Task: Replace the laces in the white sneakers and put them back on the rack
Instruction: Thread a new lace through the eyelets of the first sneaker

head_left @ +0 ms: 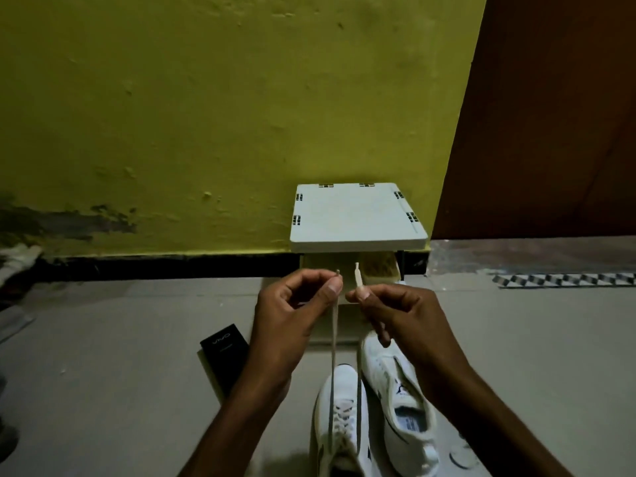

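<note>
Your left hand (292, 315) & right hand (395, 311) each pinch one end of the lace (333, 356), drawn up from the part-laced sneaker (339, 418) on the floor. 2nd sneaker (395, 390) looks unlaced, so approx. halfway. Neither shoe is on the rack (358, 215) yet.

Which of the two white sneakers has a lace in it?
The left sneaker: left hand and right hand pinch its lace ends. The right sneaker shows none.

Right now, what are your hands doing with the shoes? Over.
Left hand and right hand each pinch a lace end. Lace runs down into the laced sneaker; other sneaker shows no lace. Black box by left arm, not in the way.
</note>
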`<action>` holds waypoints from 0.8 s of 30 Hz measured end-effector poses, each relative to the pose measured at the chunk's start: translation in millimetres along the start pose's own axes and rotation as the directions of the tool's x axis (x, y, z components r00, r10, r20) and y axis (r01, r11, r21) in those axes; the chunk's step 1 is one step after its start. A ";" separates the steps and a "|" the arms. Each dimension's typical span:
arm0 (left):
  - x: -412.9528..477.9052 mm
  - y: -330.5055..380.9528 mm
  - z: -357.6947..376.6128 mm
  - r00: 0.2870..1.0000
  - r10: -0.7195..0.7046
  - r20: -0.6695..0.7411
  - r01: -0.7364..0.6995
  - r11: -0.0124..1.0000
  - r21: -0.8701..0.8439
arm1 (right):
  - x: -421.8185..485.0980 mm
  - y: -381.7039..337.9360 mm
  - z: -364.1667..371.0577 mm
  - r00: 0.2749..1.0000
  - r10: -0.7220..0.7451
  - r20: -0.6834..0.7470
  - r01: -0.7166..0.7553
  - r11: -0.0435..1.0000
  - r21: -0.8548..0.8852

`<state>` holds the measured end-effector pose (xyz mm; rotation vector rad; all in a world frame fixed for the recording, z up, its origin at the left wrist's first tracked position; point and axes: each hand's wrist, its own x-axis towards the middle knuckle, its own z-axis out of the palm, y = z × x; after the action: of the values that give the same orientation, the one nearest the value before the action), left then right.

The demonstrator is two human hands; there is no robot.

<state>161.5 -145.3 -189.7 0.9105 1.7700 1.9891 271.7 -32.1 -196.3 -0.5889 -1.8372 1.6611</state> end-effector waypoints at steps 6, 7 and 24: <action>1.3 5.2 -1.2 0.999 -0.038 0.001 0.038 0.997 -0.065 | -0.9 -1.0 7.0 0.994 -0.096 -0.055 0.097 0.995 0.023; 1.1 5.7 -1.8 0.999 -0.039 0.002 0.039 0.996 -0.075 | -0.8 -1.3 8.2 0.993 -0.100 -0.063 0.102 0.994 0.032; 1.0 1.6 0.3 0.999 -0.005 0.052 0.014 0.983 -0.181 | -1.5 -1.8 13.3 0.980 -0.188 -0.058 0.192 0.978 0.083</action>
<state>161.2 -144.7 -187.9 0.8833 1.5329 2.0618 263.9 -43.1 -195.3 -0.3993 -1.7176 1.5768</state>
